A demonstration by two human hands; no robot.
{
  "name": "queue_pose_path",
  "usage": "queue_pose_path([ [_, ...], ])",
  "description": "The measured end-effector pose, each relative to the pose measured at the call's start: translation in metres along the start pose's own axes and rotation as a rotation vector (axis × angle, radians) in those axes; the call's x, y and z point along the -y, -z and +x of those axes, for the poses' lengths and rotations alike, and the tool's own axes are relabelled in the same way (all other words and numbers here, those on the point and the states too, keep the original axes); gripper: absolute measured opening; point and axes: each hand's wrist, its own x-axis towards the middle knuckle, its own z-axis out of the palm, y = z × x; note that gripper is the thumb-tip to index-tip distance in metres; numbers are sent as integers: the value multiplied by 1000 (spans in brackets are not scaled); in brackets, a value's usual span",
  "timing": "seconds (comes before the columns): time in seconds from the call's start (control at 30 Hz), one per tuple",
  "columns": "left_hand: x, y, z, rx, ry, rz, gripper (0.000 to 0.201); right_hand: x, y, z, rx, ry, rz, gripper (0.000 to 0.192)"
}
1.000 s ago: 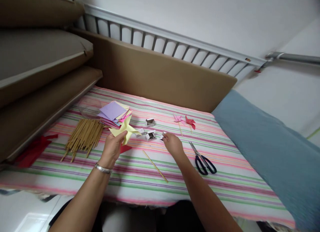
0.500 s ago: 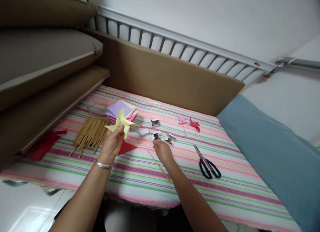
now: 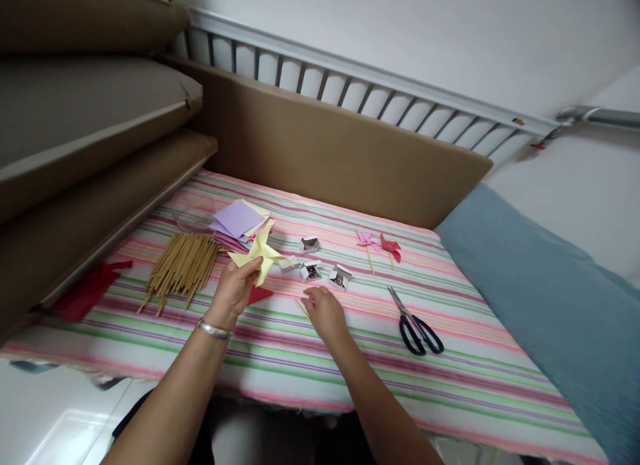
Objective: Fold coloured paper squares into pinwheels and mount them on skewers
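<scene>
Head view: striped surface (image 3: pixel 280 358) fills the middle of the frame.
Left hand (image 3: pixel 234 293): fingers pinched on the yellow paper pinwheel (image 3: pixel 260 253), held up just left of centre, above the cloth.
Right hand (image 3: pixel 325 311): low at centre, fingers curled together over a thin wooden stick (image 3: pixel 301 309); whether it grips the stick I cannot tell.
Pinwheel handling: likely very light, thin and easily creased; best pinched at the folded centre, not the vane tips.
Nearby: small open boxes (image 3: pixel 313 271) just beyond the right hand, stick bundle (image 3: pixel 183 266) and coloured paper stack (image 3: pixel 239 221) to the left, scissors (image 3: pixel 415 318) to the right.
</scene>
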Motion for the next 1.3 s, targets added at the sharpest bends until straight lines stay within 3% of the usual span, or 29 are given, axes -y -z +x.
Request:
queue_pose_path([
  [0.13, 0, -7, -4, 27, 4, 75, 27, 6, -11, -12, 55, -54, 156, 19],
  [0.33, 12, -12, -16, 114, 95, 278, 24, -5, -10, 0, 74, -146, 462, 14],
  [0.47, 28, -16, -31, 336, 145, 494, 18, -10, 5, 3, 103, -160, 730, 26],
  [0.57, 33, -22, -42, 509, 138, 620, 11, -9, 19, 0, 111, -146, 1031, 24],
  [0.67, 33, -27, -47, 629, 42, 720, 5, -6, 30, -6, 171, -113, 1324, 21],
  [0.73, 32, -29, -48, 665, -8, 762, 5, -3, 34, -11, 214, -107, 1388, 20],
  [0.93, 32, -24, -45, 671, -235, 800, 10, 3, 38, -17, 252, -106, 1473, 17],
  [1.13, 33, -16, -45, 730, -623, 867, 19, 7, 37, -17, 241, -57, 1529, 16],
  [1.3, 29, -18, -47, 673, -772, 910, 15, 13, 39, -19, 204, -76, 1501, 12],
])
